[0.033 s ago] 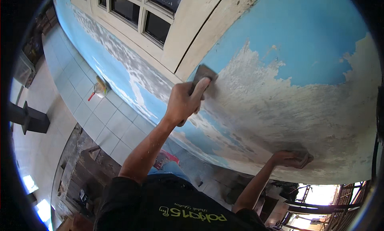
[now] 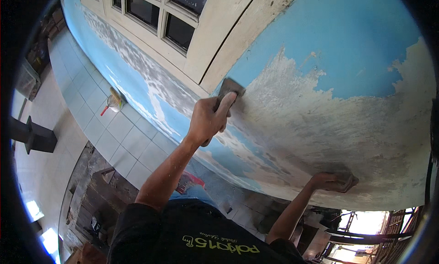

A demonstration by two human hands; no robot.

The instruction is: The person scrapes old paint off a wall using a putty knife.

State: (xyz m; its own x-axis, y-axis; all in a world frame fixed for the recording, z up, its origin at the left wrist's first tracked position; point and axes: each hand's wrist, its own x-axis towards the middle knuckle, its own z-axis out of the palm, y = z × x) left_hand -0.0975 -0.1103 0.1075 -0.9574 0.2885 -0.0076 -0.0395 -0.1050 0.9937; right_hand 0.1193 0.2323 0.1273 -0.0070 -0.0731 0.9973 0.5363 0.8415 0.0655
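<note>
A dark flat-bladed scraper (image 2: 232, 87) is gripped in my left hand (image 2: 210, 117), its blade against the wall (image 2: 279, 90) near the lower corner of the white window frame. The wall is light blue with broad rough patches of pale grey and white. Low on the patched part, at the right, my right hand (image 2: 333, 181) has curled fingers against the wall; a greyish, shadowed shape is at its fingertips, too indistinct to name.
A pale tiled ledge or floor (image 2: 128, 147) curves along the left below the wall, holding a container (image 2: 113, 104) with a red-handled tool. A dark post (image 2: 39, 136) stands farther left. Broken brown debris (image 2: 100, 195) lies at lower left. Panes (image 2: 141, 12) sit above.
My left hand and the scraper have shifted slightly down and to the left along the wall. My right hand looks almost unmoved.
</note>
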